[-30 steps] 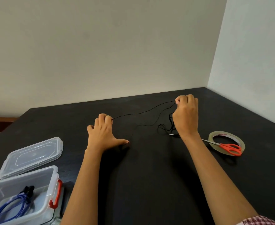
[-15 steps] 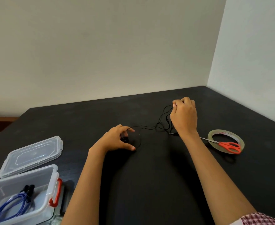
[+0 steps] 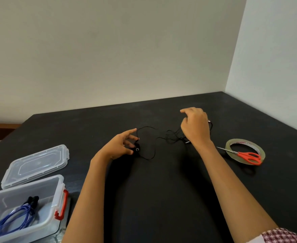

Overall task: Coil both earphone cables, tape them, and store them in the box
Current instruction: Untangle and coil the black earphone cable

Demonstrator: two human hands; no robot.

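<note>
A thin black earphone cable (image 3: 149, 143) lies in loose loops on the black table (image 3: 161, 199) between my hands, with its earbuds (image 3: 137, 149) at the left end. My left hand (image 3: 119, 147) hovers over the earbuds with fingers spread, fingertips touching the cable. My right hand (image 3: 196, 128) is raised over the tangled right end, index finger extended and other fingers curled; cable runs out from behind it on both sides. A coiled blue earphone cable (image 3: 14, 219) lies inside the clear box (image 3: 55, 193) at the lower left.
The box's clear lid (image 3: 35, 165) lies flat just behind the box. A roll of clear tape (image 3: 232, 143) sits to the right of my right wrist with orange-handled scissors (image 3: 249, 156) lying across it. Walls close the table's far and right sides.
The cable, first stretched between my hands, has gone slack into loops. My left hand came in to the earbuds and opened its fingers; my right hand shifted right and extended its index finger.
</note>
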